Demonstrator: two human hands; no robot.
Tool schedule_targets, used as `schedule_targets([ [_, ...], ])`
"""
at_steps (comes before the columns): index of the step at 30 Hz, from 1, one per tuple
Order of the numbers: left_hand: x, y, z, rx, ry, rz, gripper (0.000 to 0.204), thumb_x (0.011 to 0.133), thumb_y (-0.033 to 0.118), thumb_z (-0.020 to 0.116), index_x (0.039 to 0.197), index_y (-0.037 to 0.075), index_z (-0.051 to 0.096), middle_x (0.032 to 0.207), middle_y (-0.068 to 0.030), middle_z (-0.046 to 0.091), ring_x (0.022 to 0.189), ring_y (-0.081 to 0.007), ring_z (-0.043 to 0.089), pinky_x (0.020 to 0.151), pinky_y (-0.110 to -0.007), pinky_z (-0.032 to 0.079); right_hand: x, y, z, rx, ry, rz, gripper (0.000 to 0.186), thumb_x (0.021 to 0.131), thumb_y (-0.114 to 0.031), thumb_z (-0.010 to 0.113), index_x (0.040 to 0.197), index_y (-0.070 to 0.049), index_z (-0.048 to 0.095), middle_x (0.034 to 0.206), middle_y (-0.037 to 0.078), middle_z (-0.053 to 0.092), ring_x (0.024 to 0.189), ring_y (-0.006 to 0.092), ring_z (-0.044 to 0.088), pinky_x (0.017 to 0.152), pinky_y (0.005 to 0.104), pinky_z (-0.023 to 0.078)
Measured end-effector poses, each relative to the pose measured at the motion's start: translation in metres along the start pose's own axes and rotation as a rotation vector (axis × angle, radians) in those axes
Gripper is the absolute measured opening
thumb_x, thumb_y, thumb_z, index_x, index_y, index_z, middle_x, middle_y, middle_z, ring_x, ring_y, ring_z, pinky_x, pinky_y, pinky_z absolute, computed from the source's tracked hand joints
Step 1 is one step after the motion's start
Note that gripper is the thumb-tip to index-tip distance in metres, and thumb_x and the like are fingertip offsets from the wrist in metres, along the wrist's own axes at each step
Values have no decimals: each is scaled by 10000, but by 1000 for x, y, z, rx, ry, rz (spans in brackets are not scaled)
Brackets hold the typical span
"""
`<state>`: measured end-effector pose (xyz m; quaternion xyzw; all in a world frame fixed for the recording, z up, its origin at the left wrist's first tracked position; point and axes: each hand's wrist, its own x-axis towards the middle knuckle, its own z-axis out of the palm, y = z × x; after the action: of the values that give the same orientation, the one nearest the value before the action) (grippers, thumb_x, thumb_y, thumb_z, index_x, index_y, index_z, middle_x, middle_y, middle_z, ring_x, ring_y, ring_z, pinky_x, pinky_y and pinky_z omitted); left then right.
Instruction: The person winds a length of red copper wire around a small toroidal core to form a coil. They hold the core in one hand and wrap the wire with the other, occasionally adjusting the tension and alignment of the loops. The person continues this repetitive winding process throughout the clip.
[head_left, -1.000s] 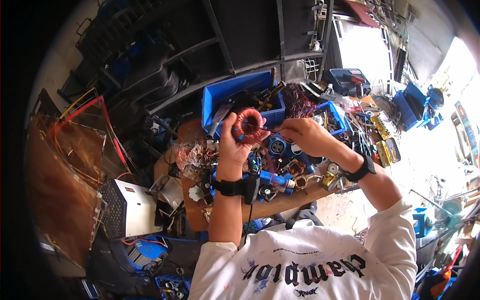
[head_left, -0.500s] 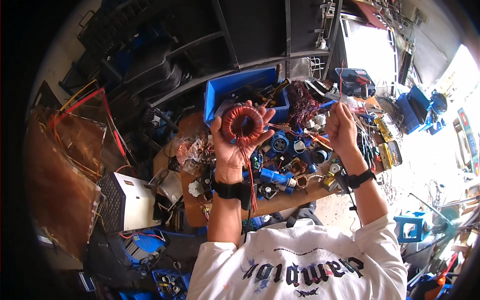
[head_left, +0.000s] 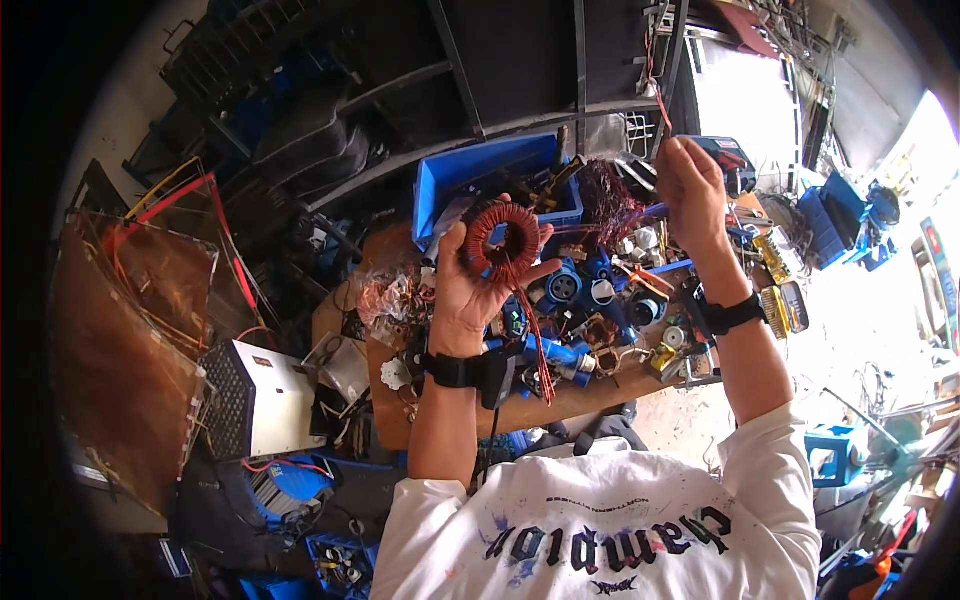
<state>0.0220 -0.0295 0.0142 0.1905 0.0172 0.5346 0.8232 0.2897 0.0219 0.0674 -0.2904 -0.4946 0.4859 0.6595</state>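
Note:
A ring-shaped coil wound with reddish copper wire rests in my left hand, over the cluttered table. The fingers curl behind the coil and the thumb lies along its left side. A loose bundle of red wire ends hangs from the coil past my left wrist. Up and to the right, my right hand is closed in a pinch on a strand of copper wire, whose tip sticks up above the fingers. A thin line of wire runs between the coil and my right hand.
Behind the coil stands a blue bin with tools in it. A tangle of dark red wire lies beside it. Blue plugs, sockets and small parts cover the wooden table. Left of the table is a white metal box.
My right hand has moved up and slightly away, drawing the wire with it. The coil has turned and shifted a little right in my left hand, and its hanging wires swing right.

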Motion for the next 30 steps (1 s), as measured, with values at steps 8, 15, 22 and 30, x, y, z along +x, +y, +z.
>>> schedule_targets([
  [8,-5,-4,-6,9,138,-82,586,873,462,638,1257,34,526,1177,-222,566,1113,-427,575,806,-608,562,5,-26,18,-84,145,-116,305,931,-303,657,732,-86,575,562,-99,406,478,-6,312,426,207,215],
  [15,-5,-10,-10,43,157,-23,624,864,546,599,1168,1,578,1275,-287,514,1107,-423,585,753,-569,591,9,-36,2,351,224,-144,476,1014,-393,468,628,-134,366,548,-49,218,457,81,188,426,268,154],
  [22,-4,-16,-8,-40,-68,85,721,842,572,597,1299,27,482,1338,-292,438,1146,-455,525,743,-578,594,24,-25,-28,807,321,-129,562,1027,-495,306,594,-138,304,527,-34,172,452,116,135,418,278,129],
  [30,-3,-11,-1,-63,-249,85,871,766,567,700,1400,60,383,1384,-257,370,1212,-460,425,754,-600,590,38,40,-56,1157,161,167,555,1011,-526,308,666,-102,401,542,-18,235,474,132,214,434,278,215],
])
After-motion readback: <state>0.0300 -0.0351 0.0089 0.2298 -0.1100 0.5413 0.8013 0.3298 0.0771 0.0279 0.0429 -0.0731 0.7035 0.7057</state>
